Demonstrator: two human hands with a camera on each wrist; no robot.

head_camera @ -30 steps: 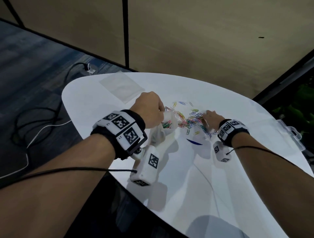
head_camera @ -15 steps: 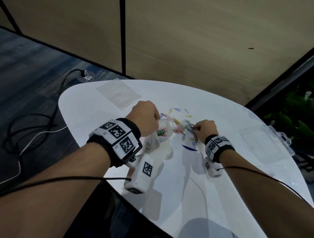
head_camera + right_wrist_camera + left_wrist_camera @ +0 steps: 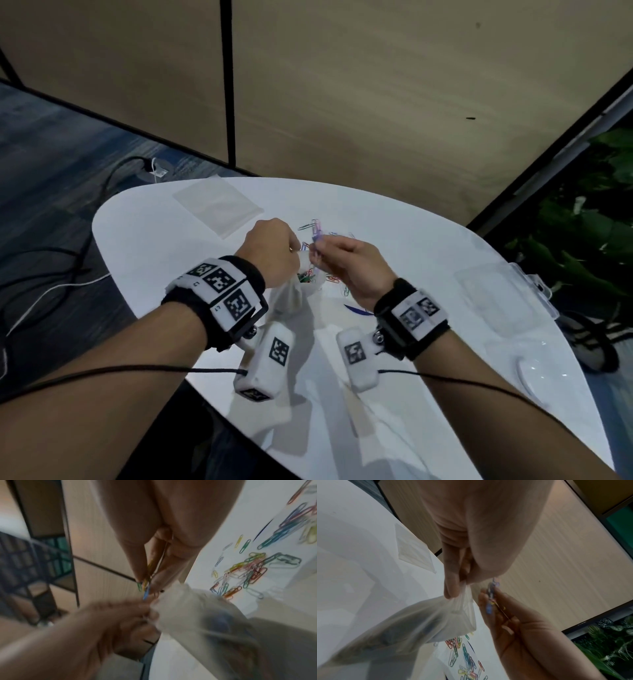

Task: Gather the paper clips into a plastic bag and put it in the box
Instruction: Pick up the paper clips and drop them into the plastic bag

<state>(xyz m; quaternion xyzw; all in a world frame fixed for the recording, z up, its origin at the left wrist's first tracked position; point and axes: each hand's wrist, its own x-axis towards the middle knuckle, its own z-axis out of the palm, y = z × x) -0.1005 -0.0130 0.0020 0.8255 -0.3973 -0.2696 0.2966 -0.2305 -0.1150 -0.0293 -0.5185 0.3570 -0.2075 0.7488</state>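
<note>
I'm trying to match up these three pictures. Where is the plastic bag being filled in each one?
Head: bag at centre, hanging below the left hand.
Left wrist: lower left, pinched at its rim by the fingers.
Right wrist: lower right, blurred.
Shared landmark: the loose clips on the white table.

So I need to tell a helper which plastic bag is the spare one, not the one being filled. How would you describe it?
Start at the white table and look to its far left corner, beyond the left hand. The spare plastic bag lies flat there, alone. Unlike the bag being filled, which that hand pinches by its mouth, it is untouched and holds no clips.
</note>
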